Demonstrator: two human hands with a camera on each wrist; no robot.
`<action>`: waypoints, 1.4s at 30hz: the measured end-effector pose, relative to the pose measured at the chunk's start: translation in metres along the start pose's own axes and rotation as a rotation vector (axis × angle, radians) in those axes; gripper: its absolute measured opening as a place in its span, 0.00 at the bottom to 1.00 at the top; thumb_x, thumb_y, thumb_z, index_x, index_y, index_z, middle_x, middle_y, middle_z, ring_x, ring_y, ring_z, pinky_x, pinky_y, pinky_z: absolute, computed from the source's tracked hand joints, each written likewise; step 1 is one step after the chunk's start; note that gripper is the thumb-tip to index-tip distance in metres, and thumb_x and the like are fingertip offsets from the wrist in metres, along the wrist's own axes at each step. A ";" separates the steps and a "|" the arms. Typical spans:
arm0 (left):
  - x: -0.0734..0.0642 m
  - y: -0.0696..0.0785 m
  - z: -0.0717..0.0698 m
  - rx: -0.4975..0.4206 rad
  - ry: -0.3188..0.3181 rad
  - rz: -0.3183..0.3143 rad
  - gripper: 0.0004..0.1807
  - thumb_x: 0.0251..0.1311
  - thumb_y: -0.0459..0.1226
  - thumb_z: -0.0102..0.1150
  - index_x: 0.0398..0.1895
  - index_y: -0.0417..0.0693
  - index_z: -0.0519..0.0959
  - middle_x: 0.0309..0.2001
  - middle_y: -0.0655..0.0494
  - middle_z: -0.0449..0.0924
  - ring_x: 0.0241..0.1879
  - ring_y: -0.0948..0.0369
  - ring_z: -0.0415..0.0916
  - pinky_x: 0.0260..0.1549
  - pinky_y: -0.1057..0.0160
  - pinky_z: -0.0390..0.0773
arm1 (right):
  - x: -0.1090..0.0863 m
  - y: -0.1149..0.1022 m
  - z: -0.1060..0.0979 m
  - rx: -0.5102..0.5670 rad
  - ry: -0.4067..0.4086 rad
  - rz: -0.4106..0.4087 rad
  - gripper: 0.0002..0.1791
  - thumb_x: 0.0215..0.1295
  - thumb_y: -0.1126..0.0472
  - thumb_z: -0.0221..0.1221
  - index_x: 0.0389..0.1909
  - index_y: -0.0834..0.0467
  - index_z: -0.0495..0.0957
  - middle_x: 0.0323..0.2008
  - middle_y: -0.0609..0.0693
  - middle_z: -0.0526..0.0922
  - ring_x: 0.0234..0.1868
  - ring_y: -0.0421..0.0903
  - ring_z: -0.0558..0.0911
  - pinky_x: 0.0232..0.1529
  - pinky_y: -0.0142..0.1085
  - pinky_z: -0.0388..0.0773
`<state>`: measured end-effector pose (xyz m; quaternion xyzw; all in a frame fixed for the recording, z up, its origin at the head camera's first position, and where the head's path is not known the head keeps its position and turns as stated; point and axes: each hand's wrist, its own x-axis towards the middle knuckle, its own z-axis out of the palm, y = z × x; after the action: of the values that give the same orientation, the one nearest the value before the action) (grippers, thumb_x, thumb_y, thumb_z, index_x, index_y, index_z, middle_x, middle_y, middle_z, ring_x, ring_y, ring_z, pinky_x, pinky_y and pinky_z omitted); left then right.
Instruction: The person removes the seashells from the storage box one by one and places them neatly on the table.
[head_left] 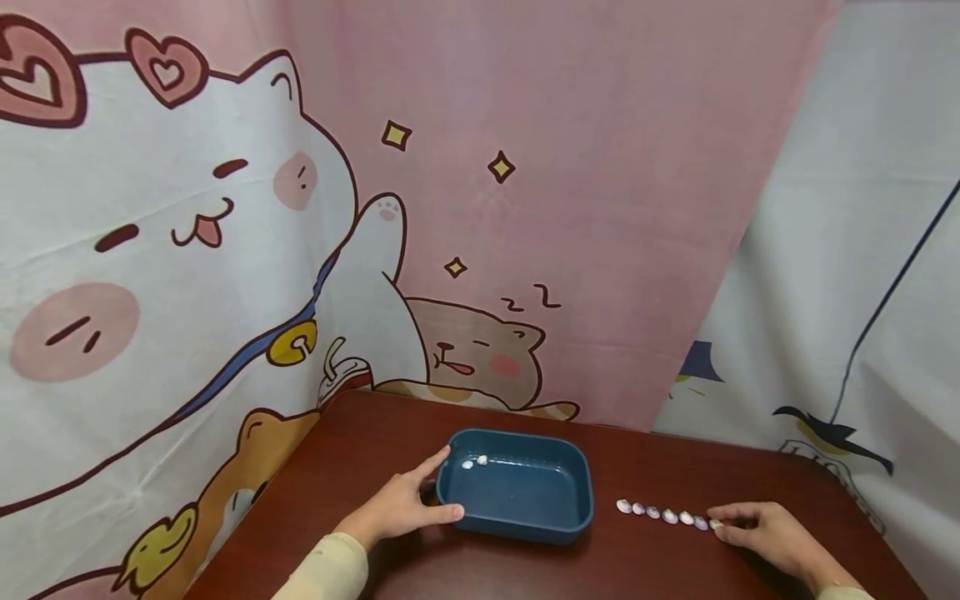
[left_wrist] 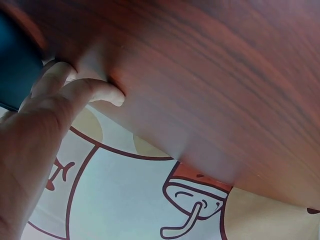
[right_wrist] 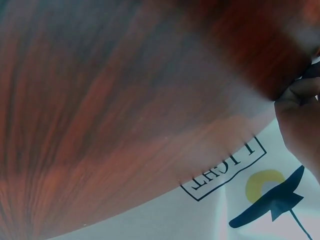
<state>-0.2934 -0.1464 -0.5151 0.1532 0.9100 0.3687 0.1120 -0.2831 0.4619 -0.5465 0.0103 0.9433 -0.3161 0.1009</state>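
Observation:
A dark blue rectangular dish point(head_left: 525, 536) sits on the table with two small pale shells point(head_left: 482, 459) inside, near its back left corner. My left hand point(head_left: 401, 502) holds the dish at its left end, index fingertip at the rim and thumb over the front left corner. The left wrist view shows other fingers point(left_wrist: 107, 92) bent beside the dish. To the right of the dish runs a slanting row of small whitish-purple shells point(head_left: 670, 517). At the row's right end my right hand point(head_left: 772, 533) pinches a shell point(head_left: 716, 524) between thumb and index finger, close over the table.
The reddish-brown wooden table point(head_left: 360, 450) reaches back to a hanging cloth point(head_left: 585, 250) printed with cartoon animals. That cloth borders the table on the left, back and right.

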 end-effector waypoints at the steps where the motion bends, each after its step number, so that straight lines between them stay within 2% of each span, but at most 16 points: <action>1: 0.000 0.000 0.000 0.000 -0.002 -0.001 0.60 0.57 0.68 0.72 0.88 0.67 0.51 0.75 0.39 0.75 0.70 0.38 0.77 0.63 0.25 0.74 | 0.000 0.001 0.000 0.003 0.000 0.003 0.27 0.64 0.42 0.74 0.56 0.56 0.90 0.57 0.62 0.89 0.56 0.52 0.85 0.55 0.55 0.83; 9: 0.000 0.001 0.002 0.005 -0.007 -0.011 0.60 0.56 0.68 0.71 0.88 0.67 0.52 0.74 0.39 0.75 0.70 0.38 0.78 0.62 0.25 0.75 | -0.002 0.006 0.005 0.018 -0.001 0.022 0.27 0.63 0.42 0.74 0.56 0.55 0.90 0.57 0.60 0.89 0.54 0.48 0.84 0.51 0.47 0.83; 16: 0.000 0.001 0.004 -0.005 -0.007 -0.013 0.60 0.57 0.68 0.72 0.88 0.67 0.52 0.74 0.39 0.75 0.70 0.39 0.77 0.62 0.26 0.75 | -0.001 0.009 0.006 0.045 0.010 0.014 0.26 0.63 0.46 0.75 0.57 0.57 0.89 0.56 0.58 0.90 0.50 0.41 0.84 0.43 0.32 0.80; 18: 0.000 0.001 0.004 -0.002 -0.006 -0.011 0.60 0.57 0.68 0.72 0.88 0.67 0.52 0.74 0.39 0.75 0.70 0.38 0.77 0.62 0.26 0.75 | 0.000 0.009 0.007 0.059 0.011 0.018 0.26 0.63 0.47 0.75 0.57 0.58 0.89 0.55 0.58 0.90 0.48 0.39 0.83 0.41 0.30 0.79; 27: -0.001 0.001 0.003 -0.007 -0.005 -0.004 0.60 0.57 0.67 0.72 0.88 0.66 0.52 0.75 0.39 0.74 0.71 0.39 0.77 0.63 0.26 0.75 | -0.001 0.008 0.005 0.087 0.007 -0.002 0.27 0.64 0.48 0.75 0.58 0.60 0.88 0.55 0.58 0.90 0.43 0.32 0.83 0.41 0.29 0.80; 32: -0.001 0.002 0.002 -0.009 -0.007 -0.004 0.60 0.57 0.67 0.72 0.88 0.66 0.52 0.75 0.39 0.75 0.70 0.40 0.77 0.64 0.27 0.74 | -0.001 0.006 0.005 0.092 0.010 -0.002 0.26 0.64 0.51 0.75 0.58 0.61 0.88 0.55 0.59 0.90 0.43 0.34 0.82 0.41 0.29 0.79; 42: 0.000 0.001 0.001 -0.007 -0.002 0.003 0.60 0.57 0.67 0.72 0.88 0.66 0.52 0.75 0.39 0.75 0.71 0.39 0.77 0.64 0.26 0.74 | 0.000 0.005 0.004 0.091 0.014 0.005 0.27 0.64 0.49 0.75 0.59 0.61 0.87 0.54 0.57 0.90 0.43 0.35 0.81 0.41 0.29 0.79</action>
<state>-0.2929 -0.1452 -0.5147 0.1544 0.9084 0.3719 0.1129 -0.2823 0.4630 -0.5527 0.0197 0.9285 -0.3585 0.0945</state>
